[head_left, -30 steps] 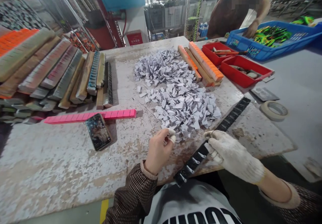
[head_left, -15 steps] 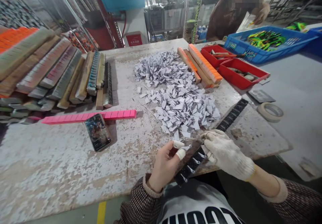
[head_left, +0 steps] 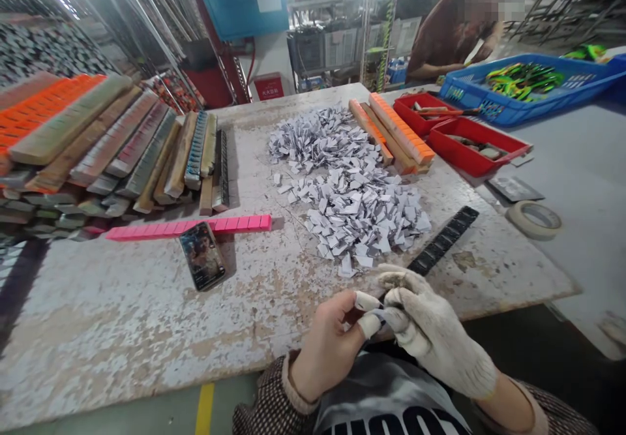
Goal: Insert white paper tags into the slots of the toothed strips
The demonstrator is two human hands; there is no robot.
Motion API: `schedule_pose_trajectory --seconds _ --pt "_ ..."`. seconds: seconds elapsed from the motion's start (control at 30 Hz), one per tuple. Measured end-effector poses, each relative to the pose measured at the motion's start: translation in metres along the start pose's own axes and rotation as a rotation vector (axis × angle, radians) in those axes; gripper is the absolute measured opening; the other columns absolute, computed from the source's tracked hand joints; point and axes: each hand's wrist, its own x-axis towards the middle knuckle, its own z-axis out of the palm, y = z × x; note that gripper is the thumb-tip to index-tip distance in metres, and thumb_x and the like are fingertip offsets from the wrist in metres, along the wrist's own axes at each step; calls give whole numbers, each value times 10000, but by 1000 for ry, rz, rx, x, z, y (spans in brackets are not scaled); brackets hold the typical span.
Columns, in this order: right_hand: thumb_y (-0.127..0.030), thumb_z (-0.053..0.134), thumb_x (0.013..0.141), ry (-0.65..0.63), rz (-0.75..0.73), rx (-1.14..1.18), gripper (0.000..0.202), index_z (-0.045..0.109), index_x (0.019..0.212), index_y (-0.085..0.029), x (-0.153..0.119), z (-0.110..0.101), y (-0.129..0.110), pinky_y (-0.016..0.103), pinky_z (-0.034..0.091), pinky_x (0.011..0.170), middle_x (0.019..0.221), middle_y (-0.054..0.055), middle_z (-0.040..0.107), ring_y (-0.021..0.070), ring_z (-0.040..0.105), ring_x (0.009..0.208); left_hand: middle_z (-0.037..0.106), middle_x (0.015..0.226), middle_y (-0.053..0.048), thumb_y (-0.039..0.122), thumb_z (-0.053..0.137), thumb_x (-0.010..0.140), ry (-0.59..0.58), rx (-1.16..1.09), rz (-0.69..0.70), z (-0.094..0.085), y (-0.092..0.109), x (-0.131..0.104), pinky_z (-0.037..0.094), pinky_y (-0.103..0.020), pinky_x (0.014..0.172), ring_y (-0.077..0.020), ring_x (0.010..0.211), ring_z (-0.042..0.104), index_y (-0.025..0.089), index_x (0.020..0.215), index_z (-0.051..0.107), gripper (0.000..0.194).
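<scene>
My left hand (head_left: 337,337), with white covers on thumb and forefinger, pinches a small white piece (head_left: 380,314). Against it, my right hand (head_left: 430,330), in a white knitted glove, has its fingers curled at the same piece; what else it may hold is hidden. A black notched strip (head_left: 444,240) slants across the table beyond the glove, its near part covered by my hands. Just past my fingers lies a large heap of small white pieces (head_left: 362,207).
A phone (head_left: 201,256) leans on a pink strip (head_left: 239,224). Stacked bars (head_left: 73,122) fill the left. At right are orange-topped bars (head_left: 401,132), red trays (head_left: 476,161), a blue basket (head_left: 542,107) and a tape roll (head_left: 533,219). A person (head_left: 440,37) sits beyond.
Both hands have come together, the gloved one moving down and left to meet my left fingertips. The white-tipped part of the black strip is now hidden. The whole view has shifted slightly.
</scene>
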Motion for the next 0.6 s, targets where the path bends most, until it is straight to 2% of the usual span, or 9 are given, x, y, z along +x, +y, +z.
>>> schedule_pose_trajectory --seconds 0.1,0.17,0.23,0.3,0.4,0.53,0.6 --pt "-225 526 992 0 61 74 109 626 962 -259 0 -2 -9 410 649 858 1084 116 705 297 677 1146 722 955 -62 330 691 920 -3 98 31 2 3 -3 528 -280 794 -192 869 663 178 1021 676 183" --pt "-247 529 995 19 101 116 123 642 1038 -271 -5 -2 -13 411 660 851 1114 117 712 306 691 1133 669 827 -33 418 678 936 -28 232 64 1 6 -4 471 -253 695 -160 751 595 180 889 645 245" --pt "-264 524 1000 25 139 166 162 648 1104 -278 -11 -1 -14 422 657 879 1099 109 719 311 700 1116 551 685 -2 505 609 971 -58 371 134 1 9 -6 374 -251 606 -133 641 475 188 701 518 426" --pt "-271 483 1013 22 183 218 241 635 1200 -288 -18 2 -12 418 670 831 1008 95 729 308 730 1017 454 625 12 537 501 1017 -84 442 237 3 13 -8 313 -270 586 -133 605 398 203 642 372 519" --pt "-273 444 1019 2 207 298 331 598 1309 -315 -33 2 -6 371 676 665 873 59 724 274 741 778 412 613 10 528 402 1045 -181 448 362 9 22 -11 318 -297 610 -152 597 383 223 661 275 507" --pt "-320 562 981 -35 147 340 358 590 1331 -390 -46 -11 0 303 651 578 921 23 741 237 732 712 378 568 24 491 439 1041 -361 343 420 18 28 -12 363 -297 607 -146 541 392 233 654 222 514" --pt "-340 555 993 -9 178 375 318 603 1304 -389 -44 -17 -3 274 618 500 847 10 729 216 697 614 416 567 18 468 467 1037 -306 376 434 20 26 -10 358 -295 584 -144 548 417 231 641 257 507"
